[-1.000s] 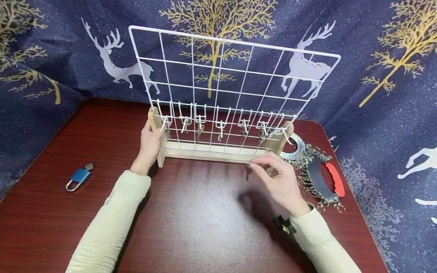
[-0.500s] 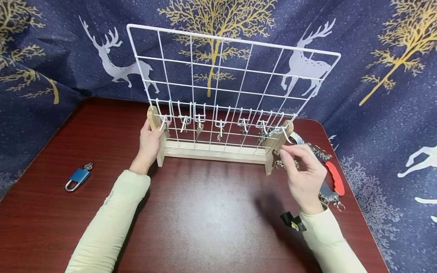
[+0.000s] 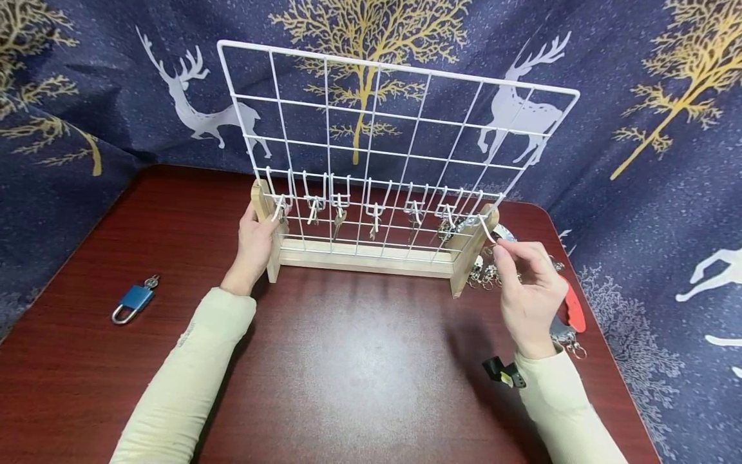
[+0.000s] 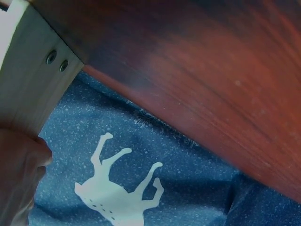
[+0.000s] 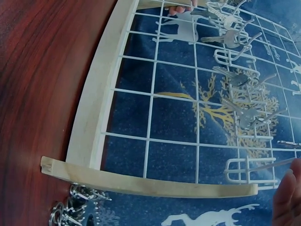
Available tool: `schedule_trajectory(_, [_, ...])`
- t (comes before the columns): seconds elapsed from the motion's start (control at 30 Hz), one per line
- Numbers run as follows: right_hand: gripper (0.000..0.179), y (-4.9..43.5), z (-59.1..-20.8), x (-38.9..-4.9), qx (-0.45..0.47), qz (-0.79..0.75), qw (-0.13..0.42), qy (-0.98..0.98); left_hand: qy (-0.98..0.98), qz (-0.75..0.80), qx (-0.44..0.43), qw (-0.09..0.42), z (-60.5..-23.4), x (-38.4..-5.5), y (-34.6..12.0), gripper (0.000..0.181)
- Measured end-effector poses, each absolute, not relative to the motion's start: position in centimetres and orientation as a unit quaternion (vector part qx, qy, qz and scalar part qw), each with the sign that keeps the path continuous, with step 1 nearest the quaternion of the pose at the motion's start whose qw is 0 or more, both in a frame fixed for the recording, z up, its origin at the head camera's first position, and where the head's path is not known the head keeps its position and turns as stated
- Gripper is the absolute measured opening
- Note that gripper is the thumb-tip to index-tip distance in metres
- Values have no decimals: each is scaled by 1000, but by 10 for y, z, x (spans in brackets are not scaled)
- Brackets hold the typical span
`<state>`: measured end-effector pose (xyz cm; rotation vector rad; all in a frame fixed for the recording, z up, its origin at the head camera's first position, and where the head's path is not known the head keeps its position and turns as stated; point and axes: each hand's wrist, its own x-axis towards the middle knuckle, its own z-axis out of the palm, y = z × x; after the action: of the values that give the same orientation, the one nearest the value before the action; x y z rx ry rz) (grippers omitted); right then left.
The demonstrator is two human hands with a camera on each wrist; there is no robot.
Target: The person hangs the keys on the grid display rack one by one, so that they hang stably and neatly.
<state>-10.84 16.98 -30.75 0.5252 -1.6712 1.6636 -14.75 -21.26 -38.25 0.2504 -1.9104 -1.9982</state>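
My left hand (image 3: 255,245) grips the left wooden upright (image 4: 33,75) of a white wire grid rack (image 3: 371,154). Between thumb and forefinger, my right hand (image 3: 530,290) pinches a small key (image 5: 288,144), seen edge-on in the right wrist view and mostly hidden by the fingers in the head view. It is at the tip of the rightmost hook (image 3: 487,230); whether its ring is round the hook I cannot tell. Keys, such as one silver key (image 5: 247,117), hang from the other hooks along the grid.
A blue padlock (image 3: 136,298) with a key in it lies on the red-brown table (image 3: 359,386) at left. Behind my right hand lie metal rings with many small chains (image 5: 70,209) and a red-handled piece (image 3: 572,303). A patterned dark blue cloth (image 3: 174,38) hangs behind the table.
My right hand has moved right and slightly up with the key, from in front of the rack's base to the rightmost hook. My left hand has stayed on the upright.
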Motion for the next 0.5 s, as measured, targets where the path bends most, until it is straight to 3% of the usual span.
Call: schedule_trajectory(0.5, [15,176,-315,-117,210,681,306,-631,-666,-718,91,182,-379,-147,-211,36])
